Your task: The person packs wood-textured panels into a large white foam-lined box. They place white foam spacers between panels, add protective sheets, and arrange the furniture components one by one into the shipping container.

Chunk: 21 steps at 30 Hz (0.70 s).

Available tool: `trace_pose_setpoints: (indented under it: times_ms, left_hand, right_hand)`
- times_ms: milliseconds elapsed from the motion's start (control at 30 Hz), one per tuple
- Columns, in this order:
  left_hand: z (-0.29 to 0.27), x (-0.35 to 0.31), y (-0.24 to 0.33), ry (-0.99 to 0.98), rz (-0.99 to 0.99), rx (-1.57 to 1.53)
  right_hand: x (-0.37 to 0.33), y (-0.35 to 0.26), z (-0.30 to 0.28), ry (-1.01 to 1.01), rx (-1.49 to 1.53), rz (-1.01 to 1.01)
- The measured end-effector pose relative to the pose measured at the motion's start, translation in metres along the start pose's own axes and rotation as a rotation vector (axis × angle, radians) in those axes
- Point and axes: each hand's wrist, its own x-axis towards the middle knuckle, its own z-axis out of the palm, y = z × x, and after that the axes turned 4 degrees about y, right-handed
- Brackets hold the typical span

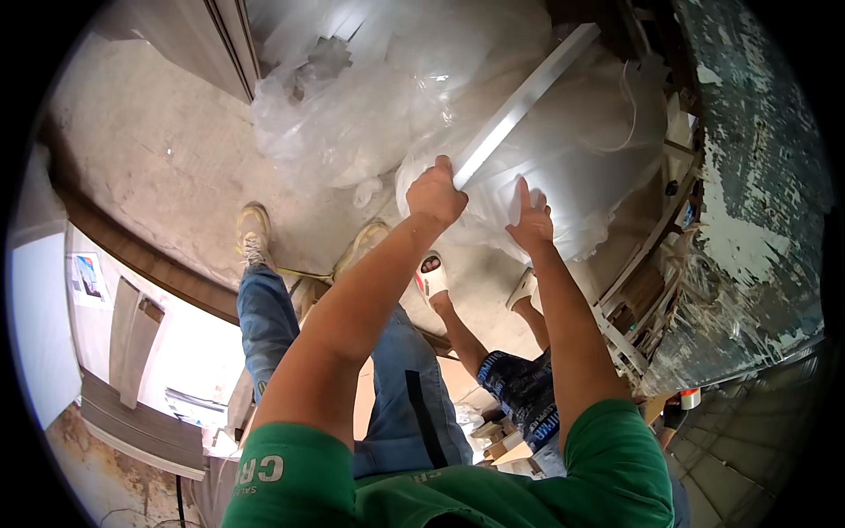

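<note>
My left hand (pixel 437 192) is closed around the near end of a long, straight, silvery-white bar (pixel 528 99), which slants away up to the far right. To its right, my right hand (pixel 532 220) is open with fingers stretched forward, just over or against a big bundle of clear plastic sheeting (pixel 563 167). Whether those fingers touch the plastic, I cannot tell. The bar lies across or above the bundle. More crumpled clear plastic (pixel 352 114) spreads to the left of it.
Another person's sandalled foot (pixel 431 275) stands close on my right. A peeling painted surface (pixel 748 194) rises at the far right, with wood scraps (pixel 642 290) beside it. A grey panel (pixel 189 40) stands at the upper left. Concrete floor (pixel 150 132) lies left of the plastic.
</note>
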Motion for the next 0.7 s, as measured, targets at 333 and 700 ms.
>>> trace_pose_setpoints:
  times_ms: [333,700]
  left_hand:
    - [-0.004,-0.006,0.001,-0.076,-0.018,0.028]
    - [-0.016,-0.024,0.017,-0.028,0.011,-0.322]
  right_hand:
    - [0.023,-0.013,0.007,0.178,-0.258,0.005]
    - [0.03,0.053,-0.106,1.075,0.112,-0.02]
